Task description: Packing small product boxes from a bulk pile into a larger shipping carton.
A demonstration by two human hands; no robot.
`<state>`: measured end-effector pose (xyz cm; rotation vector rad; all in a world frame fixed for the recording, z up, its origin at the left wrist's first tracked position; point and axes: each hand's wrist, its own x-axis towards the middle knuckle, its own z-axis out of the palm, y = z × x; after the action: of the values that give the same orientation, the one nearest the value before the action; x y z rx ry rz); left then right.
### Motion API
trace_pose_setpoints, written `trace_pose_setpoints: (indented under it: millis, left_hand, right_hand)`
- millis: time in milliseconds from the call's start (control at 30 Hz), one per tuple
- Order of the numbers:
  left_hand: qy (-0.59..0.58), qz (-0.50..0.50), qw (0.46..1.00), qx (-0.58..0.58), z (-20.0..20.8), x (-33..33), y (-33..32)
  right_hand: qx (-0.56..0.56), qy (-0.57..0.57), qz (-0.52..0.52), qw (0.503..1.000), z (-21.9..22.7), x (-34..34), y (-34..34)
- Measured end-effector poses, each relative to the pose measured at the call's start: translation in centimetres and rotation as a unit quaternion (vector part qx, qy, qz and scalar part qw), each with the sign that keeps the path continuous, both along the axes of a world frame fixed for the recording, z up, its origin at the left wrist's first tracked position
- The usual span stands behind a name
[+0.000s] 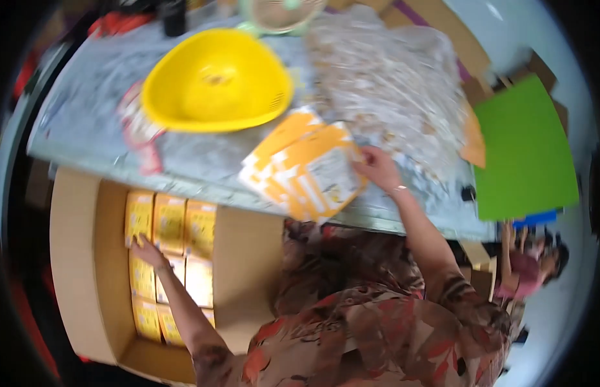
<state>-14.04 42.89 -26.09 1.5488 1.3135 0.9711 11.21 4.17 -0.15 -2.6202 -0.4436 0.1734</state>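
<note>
Our left hand (147, 250) reaches down into the open cardboard carton (74, 271) below the table edge, its fingers spread flat on the yellow packets (171, 222) already laid there in rows, while our right hand (377, 166) rests up on the table (87, 122) with its fingers closed on the edge of a loose stack of orange-and-white packets (310, 171). That stack lies fanned near the table's front edge, just beside a big heap of clear plastic bags (390, 84) and in front of a yellow plastic bowl (216, 80). The picture is blurred, so we cannot tell how many packets the right hand pinches. To do this well, we would judge it best to square the fanned stack before lifting it, take only as many as the fingers hold firmly, and keep the left hand pressing the packed rows flat so that the empty right side of the carton stays open for the next ones. A green board (526, 155) lies off to the right, and another person (539, 261) sits beyond it.
</note>
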Motion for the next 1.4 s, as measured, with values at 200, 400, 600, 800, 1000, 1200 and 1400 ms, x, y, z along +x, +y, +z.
trace_pose_setpoints:
  millis: [200, 400, 600, 800, 1000, 1200, 1400]
  left_hand:
    - [-0.052, -0.401, 0.843, 0.354, 21.8, 4.7, -16.6]
    - [0.266, -0.437, 0.720, 0.469, 21.4, 8.8, -22.7]
    - [0.298, -0.395, 0.723, 0.482, 21.3, 9.1, -23.6]
    - [0.244, -0.371, 0.762, 0.470, 20.6, 9.7, -23.7]
    - [0.147, -0.399, 0.739, 0.522, 24.7, 8.4, -24.0]
    - [0.063, -0.599, 0.753, 0.267, 33.6, 10.2, -28.1]
    - [-0.065, -0.664, 0.742, 0.060, 30.2, 10.5, -34.1]
  right_hand:
    - [0.118, -0.231, 0.171, 0.950, -5.4, 1.4, 2.3]
    - [0.058, -0.113, 0.240, 0.962, -1.2, 2.1, 5.2]
    - [-0.038, -0.100, 0.215, 0.971, 1.1, 2.4, 6.2]
    - [0.077, 0.028, 0.175, 0.981, 2.7, 2.5, 5.0]
    - [0.419, -0.086, 0.147, 0.892, 0.9, -0.3, 1.4]
    - [0.351, 0.099, 0.282, 0.887, 9.0, -3.5, -6.9]
    - [0.395, 0.068, 0.237, 0.885, 8.0, -4.6, -9.9]
